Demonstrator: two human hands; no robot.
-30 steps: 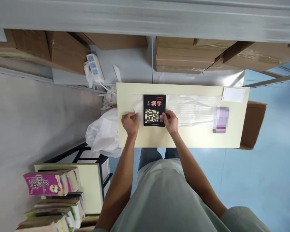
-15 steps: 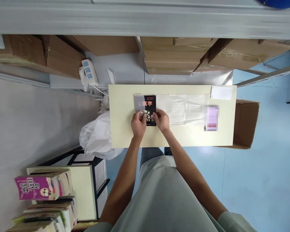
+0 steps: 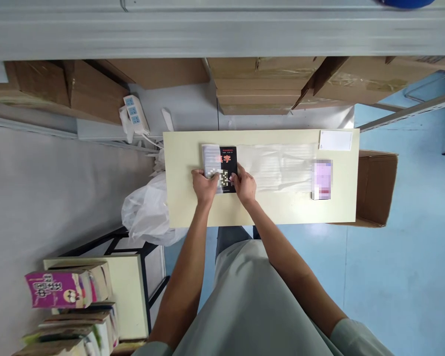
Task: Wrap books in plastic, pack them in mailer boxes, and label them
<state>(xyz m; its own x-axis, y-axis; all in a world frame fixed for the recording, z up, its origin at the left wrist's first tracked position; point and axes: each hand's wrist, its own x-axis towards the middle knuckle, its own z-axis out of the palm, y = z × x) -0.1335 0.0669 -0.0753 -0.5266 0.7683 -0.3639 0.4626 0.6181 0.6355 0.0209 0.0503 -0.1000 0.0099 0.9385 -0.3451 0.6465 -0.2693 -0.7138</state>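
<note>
White card lies flat at the far right corner of the pale table; nearer the front, a purple item, pixelated, identity unreadable. Open cardboard box on the blue floor, just beside the table's right end. Left side: crumpled translucent plastic bag by the table edge; beyond it, white power strip with blue socket faces. Brown cartons in a row beneath a grey beam. Lower left: pale-topped stand, black frame, bearing stacked books and a purple-covered volume. Blue object cut off at top edge.
</note>
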